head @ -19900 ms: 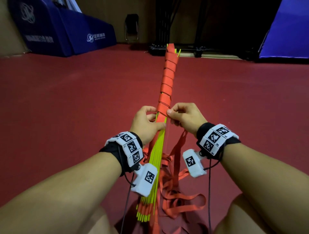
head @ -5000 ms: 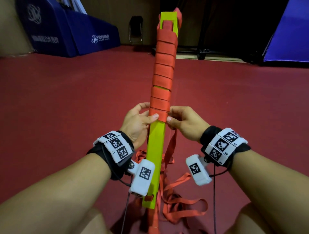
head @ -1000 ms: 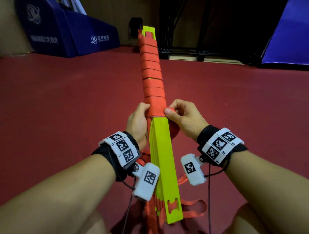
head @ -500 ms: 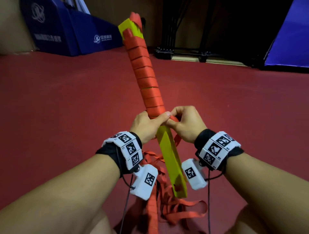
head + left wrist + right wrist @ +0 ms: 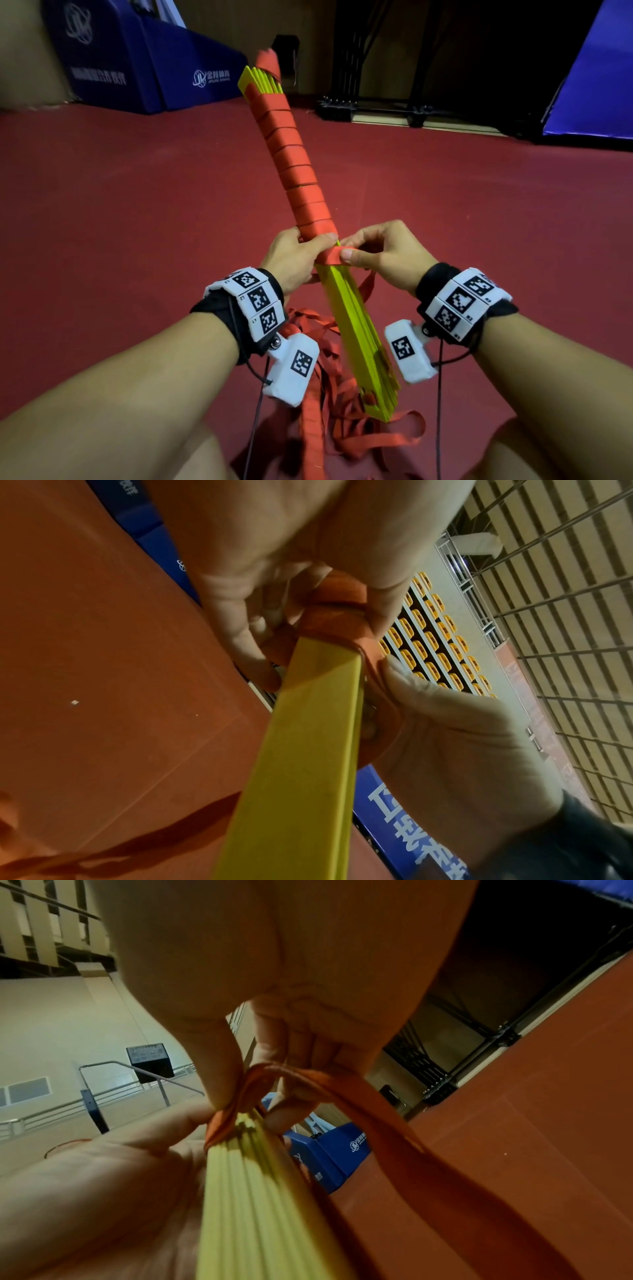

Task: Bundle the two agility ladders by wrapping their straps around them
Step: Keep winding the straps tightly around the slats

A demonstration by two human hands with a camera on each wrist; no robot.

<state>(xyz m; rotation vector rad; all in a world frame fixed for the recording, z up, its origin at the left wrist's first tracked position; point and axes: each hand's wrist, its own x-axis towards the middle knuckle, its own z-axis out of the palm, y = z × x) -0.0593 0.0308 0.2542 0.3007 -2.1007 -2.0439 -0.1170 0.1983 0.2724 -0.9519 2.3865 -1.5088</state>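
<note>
Both forearms reach forward, wrists banded. The left hand (image 5: 294, 255) curls around the ladder bundle (image 5: 356, 322), thumb on top. The right hand (image 5: 383, 255) pinches the red strap (image 5: 329, 257) between thumb and what seems the forefinger.

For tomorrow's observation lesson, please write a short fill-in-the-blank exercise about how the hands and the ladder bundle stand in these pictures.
1. The rungs are coloured ____.
2. The strap wound round them is coloured ____.
3. The right hand pinches the ____.
4. The left hand holds the bundle at the ____ end of the winding.

Missing words: yellow; red; strap; lower
</note>
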